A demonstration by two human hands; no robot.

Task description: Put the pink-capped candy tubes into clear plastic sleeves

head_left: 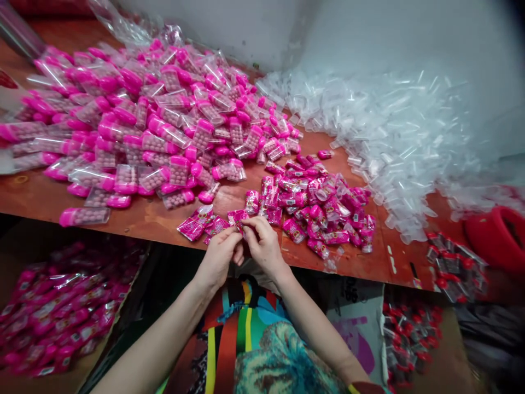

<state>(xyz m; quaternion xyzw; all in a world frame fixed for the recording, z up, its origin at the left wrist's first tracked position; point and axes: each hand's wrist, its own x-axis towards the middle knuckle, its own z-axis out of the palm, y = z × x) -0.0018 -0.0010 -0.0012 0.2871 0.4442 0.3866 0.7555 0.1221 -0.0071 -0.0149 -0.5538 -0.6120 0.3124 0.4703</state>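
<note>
At the table's near edge my left hand (222,250) and my right hand (263,244) meet, fingers pinched together. Between their fingertips is a small printed pink wrapper (237,217), partly covered by the fingers. Flat pink wrappers (196,222) lie just left of it. To the right of my hands is a heap of pink wrapped packets (328,208). Behind and to the left spreads a large pile of clear plastic containers with pink caps (168,131), many showing small pink balls inside.
Clear empty plastic containers (385,126) form a heap at the back right. A red tub (496,238) stands at the right, beside red-capped clear containers (455,268). Below the table edge, a box on the left holds pink packets (61,312); more red-capped pieces (412,339) lie low on the right.
</note>
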